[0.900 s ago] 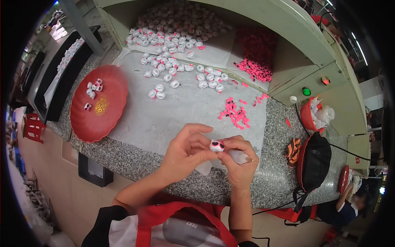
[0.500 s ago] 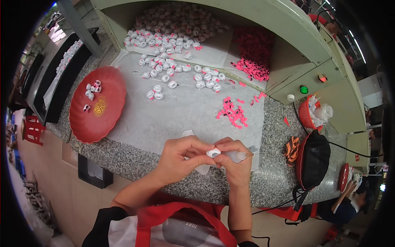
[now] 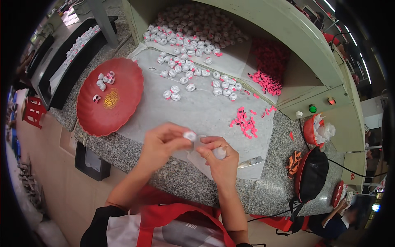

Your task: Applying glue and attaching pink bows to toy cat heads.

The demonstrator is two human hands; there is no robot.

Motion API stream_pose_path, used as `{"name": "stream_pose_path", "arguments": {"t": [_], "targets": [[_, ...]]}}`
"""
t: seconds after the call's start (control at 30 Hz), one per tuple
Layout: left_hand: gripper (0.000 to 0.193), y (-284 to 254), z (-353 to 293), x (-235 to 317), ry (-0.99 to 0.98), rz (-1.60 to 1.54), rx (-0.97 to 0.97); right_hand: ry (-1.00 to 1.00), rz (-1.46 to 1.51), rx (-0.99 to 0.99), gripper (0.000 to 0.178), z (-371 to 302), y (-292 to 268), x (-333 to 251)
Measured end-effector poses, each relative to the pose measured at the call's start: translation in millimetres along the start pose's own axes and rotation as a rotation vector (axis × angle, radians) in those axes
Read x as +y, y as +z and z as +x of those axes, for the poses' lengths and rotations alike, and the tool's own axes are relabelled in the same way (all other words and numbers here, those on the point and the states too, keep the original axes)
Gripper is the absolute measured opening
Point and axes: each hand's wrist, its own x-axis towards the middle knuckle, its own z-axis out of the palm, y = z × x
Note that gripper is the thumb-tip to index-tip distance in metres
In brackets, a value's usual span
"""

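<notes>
Between its thumb and fingertips my left hand (image 3: 160, 144) pinches a small white rounded piece (image 3: 189, 136), slightly blurred. To the right of it, my right hand (image 3: 220, 162) is closed around a small translucent squeeze bottle (image 3: 220, 152); its thumb and forefinger nearly meet. Beneath both hands lies white paper (image 3: 160, 113) on the worktop. Ahead are loose groups of white rounded pieces with pink bits (image 3: 179, 66). A scatter of small pink pieces (image 3: 245, 122) lies farther right. On the left, a red scalloped plate (image 3: 123, 119) carries several white pieces with pink and black marks.
A pale green shelf housing (image 3: 312, 49) spans the back, with heaped white and pink pieces inside. At right are a red basket (image 3: 308, 133) with white plastic, an orange-black cloth (image 3: 293, 163) and a black bag (image 3: 314, 173). A flat metal tool (image 3: 250, 162) lies on the paper.
My hands have come apart; the left moved left with the white piece, while the right keeps the bottle. The whole view has shifted, so the worktop sits farther right.
</notes>
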Motion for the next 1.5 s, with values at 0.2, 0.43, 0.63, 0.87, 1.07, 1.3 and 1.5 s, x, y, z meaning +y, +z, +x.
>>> {"name": "stream_pose_path", "arguments": {"t": [0.2,0.43,0.63,0.87,1.07,1.3,1.5], "targets": [[0.024,-42.1,52.2,26.0,0.557,1.14,0.623,-0.138,-0.121,0.045,0.009,-9.3,-33.2,7.4],[0.011,23.6,126.1,-32.6,0.491,1.574,0.252,-0.177,-0.135,0.067,0.012,-29.5,-34.1,6.2],[0.019,34.7,132.7,-27.2,0.597,1.549,0.2,-0.204,-0.253,0.066,0.022,-28.3,-30.3,-4.4],[0.017,50.3,35.7,2.7,-0.11,-0.262,-0.228,-0.217,0.024,0.215,0.038,-26.8,-54.5,-11.7],[0.032,61.4,2.8,12.0,-0.158,-0.37,-0.272,-0.228,-0.002,0.239,0.032,-44.6,-44.5,-37.6],[0.031,65.1,-7.2,7.4,0.162,-0.196,-0.201,-0.677,-0.384,0.398,0.024,-63.1,-37.9,-27.0],[0.029,69.7,-8.4,8.9,0.127,-0.234,-0.18,-0.663,-0.381,0.392,0.018,-64.1,-41.1,-25.3]]}}
